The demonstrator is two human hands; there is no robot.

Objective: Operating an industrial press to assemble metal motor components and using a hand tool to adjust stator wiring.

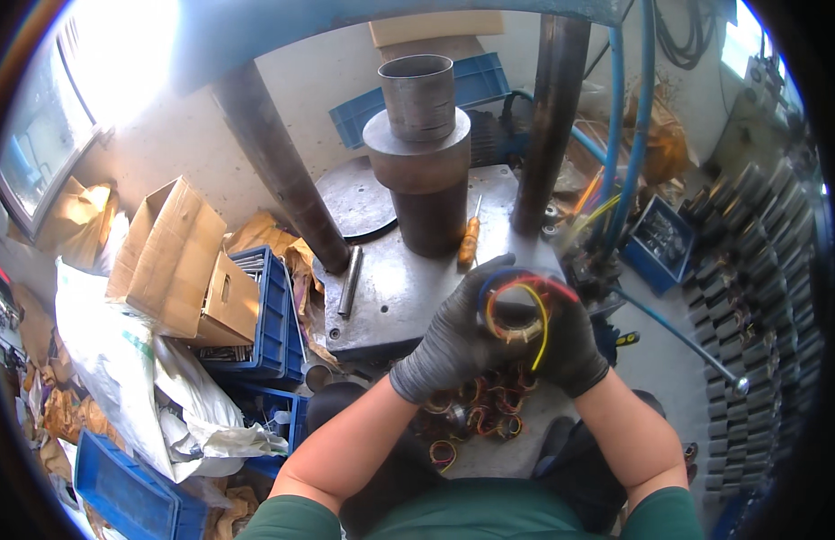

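In front of the metal press table point(408, 301) I hold a ring-shaped motor stator point(516, 331) with yellow, red and blue wire leads. My left hand point(446, 342), in a dark grey glove, is closed round its left side. My right hand point(572, 346), gloved alike, grips the right side, and a yellow lead hangs beside its fingers. Some fingertips are hidden or blurred. Below my hands, several similar wound stators point(479, 412) lie in a heap between my legs. Behind the stator, a screwdriver point(470, 243) with an orange handle leans near the base of a stepped steel cylinder point(417, 162).
A short metal rod point(350, 281) lies on the table near a press column point(278, 166); another column point(551, 126) rises at right. Cardboard boxes point(170, 256) sit on blue crates point(278, 315) at left. Stacked metal cylinders point(750, 351) and a lever with a ball end point(678, 340) stand at right.
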